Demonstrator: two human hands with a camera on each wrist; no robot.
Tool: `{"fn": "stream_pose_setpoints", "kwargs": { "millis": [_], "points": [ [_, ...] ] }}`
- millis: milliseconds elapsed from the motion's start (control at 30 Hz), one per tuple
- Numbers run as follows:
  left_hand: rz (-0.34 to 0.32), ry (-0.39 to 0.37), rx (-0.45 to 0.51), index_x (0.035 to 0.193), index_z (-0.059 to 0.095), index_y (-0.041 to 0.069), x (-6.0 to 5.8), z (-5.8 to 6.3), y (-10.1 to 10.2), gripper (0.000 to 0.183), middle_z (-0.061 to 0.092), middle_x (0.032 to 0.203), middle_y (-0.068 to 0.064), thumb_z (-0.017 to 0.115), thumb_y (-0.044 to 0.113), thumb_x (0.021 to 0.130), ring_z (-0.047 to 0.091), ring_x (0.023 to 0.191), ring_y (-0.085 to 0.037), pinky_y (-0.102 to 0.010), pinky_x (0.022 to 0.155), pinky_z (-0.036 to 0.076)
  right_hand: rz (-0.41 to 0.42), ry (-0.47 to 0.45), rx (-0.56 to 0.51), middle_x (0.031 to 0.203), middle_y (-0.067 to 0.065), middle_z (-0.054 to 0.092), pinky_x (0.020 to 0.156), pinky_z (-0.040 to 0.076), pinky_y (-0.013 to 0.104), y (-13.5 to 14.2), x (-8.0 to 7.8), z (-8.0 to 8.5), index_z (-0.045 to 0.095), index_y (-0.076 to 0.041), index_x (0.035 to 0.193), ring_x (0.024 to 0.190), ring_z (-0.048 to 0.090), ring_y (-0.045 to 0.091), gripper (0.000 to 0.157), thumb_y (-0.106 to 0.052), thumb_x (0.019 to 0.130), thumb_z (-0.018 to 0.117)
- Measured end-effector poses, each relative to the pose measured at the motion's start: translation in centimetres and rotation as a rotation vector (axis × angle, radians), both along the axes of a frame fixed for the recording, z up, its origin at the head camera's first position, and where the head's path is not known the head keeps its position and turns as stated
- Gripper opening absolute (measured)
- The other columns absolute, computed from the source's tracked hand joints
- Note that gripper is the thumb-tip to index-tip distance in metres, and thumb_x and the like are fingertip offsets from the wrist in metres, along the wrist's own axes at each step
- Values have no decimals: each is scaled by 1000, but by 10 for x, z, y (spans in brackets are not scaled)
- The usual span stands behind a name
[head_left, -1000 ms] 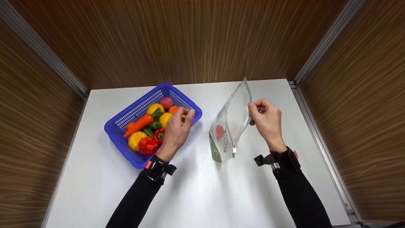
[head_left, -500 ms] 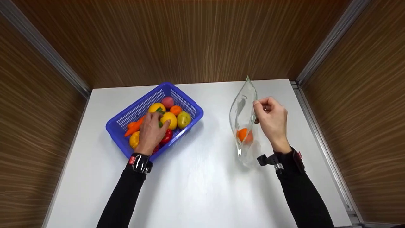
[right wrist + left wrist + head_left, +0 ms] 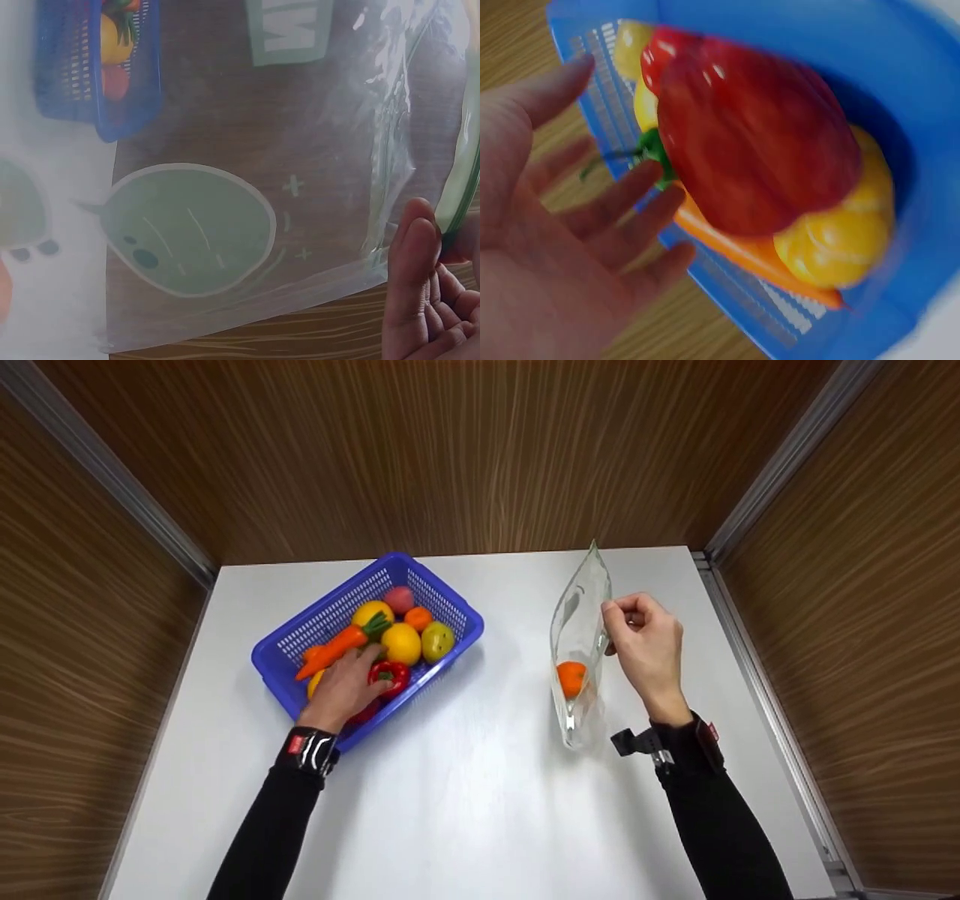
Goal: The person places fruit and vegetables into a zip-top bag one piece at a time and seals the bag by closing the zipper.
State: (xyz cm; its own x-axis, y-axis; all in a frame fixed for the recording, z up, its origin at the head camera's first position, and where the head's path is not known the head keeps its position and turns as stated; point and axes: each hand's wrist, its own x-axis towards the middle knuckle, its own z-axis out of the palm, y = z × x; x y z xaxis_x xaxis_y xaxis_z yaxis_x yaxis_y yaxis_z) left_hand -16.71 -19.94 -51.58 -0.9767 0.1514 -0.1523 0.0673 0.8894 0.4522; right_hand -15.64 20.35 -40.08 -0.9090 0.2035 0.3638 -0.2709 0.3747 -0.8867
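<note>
My left hand [image 3: 341, 686] reaches over the front of a blue plastic basket [image 3: 466, 624], fingers loosely spread. In the left wrist view a large red bell pepper [image 3: 757, 135] lies beside those fingers, with a yellow pumpkin-like vegetable [image 3: 836, 240] and a carrot [image 3: 735, 247] by it. Another red pepper [image 3: 390, 681] sits near the thumb. My right hand [image 3: 646, 649] pinches the right edge of a clear zip bag [image 3: 581, 622] by its mouth. The bag stands upright, mouth parted, with an orange fruit [image 3: 571, 679] inside. Green leaf prints [image 3: 187, 232] mark its side.
The basket also holds yellow fruits [image 3: 401, 643], a yellow-green fruit [image 3: 437, 642], a small orange fruit [image 3: 418, 619] and a pinkish fruit [image 3: 400, 599]. Basket and bag stand on a white table [image 3: 465, 810], with wood-grain panels [image 3: 480, 457] at back and sides.
My left hand has moved left and toward me, from the basket's right edge to its front. The bag has swung right, turning its mouth; the orange fruit inside now shows. My right hand shifted slightly right.
</note>
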Motion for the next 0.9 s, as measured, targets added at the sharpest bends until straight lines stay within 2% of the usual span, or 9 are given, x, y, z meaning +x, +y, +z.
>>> {"fn": "stream_pose_setpoints", "kwargs": {
  "millis": [67, 233, 400, 567, 767, 900],
  "points": [
    [-18, -59, 33, 152, 48, 10, 2, 3, -8, 65, 55, 135, -23, 77, 27, 96, 55, 117, -39, -58, 107, 45, 2, 1, -5, 66, 13, 66, 47, 49, 19, 5, -5, -9, 70, 6, 89, 44, 54, 5, 12, -4, 97, 68],
    [-54, -165, 49, 144, 54, 3, 7, 4, -27, 62, 53, 136, -25, 80, 26, 93, 53, 117, -39, -57, 107, 45, 18, 13, -10, 65, 6, 66, 47, 51, 22, 7, -6, -11, 71, 1, 88, 45, 57, 9, 14, -9, 97, 69],
    [-84, -218, 41, 141, 58, 2, 9, 0, -35, 61, 54, 131, -22, 83, 20, 89, 52, 117, -38, -55, 107, 45, 22, 3, -2, 66, 7, 65, 48, 51, 22, 4, -5, -10, 71, 2, 89, 46, 57, 9, 14, -9, 98, 69],
    [-109, -224, 36, 141, 59, 3, 10, -3, -36, 60, 56, 132, -22, 82, 15, 86, 53, 119, -38, -55, 110, 43, 4, -17, 2, 67, 10, 66, 48, 51, 21, -2, -3, -4, 69, 8, 90, 47, 57, 9, 12, -2, 97, 67],
    [-152, -196, 51, 133, 64, 0, 9, -1, -36, 53, 67, 120, -16, 83, 9, 85, 57, 112, -35, -53, 106, 46, 1, -21, -10, 67, 7, 65, 48, 51, 20, -2, -4, -7, 69, 8, 90, 47, 57, 7, 11, -1, 97, 67],
    [-112, -163, 103, 132, 65, 1, 7, 8, -33, 52, 62, 125, -19, 84, 15, 86, 53, 116, -36, -54, 106, 44, 25, -4, -12, 67, 6, 66, 47, 52, 21, 0, -5, -11, 70, 5, 90, 47, 58, 6, 14, -7, 98, 69]
  ]
}}
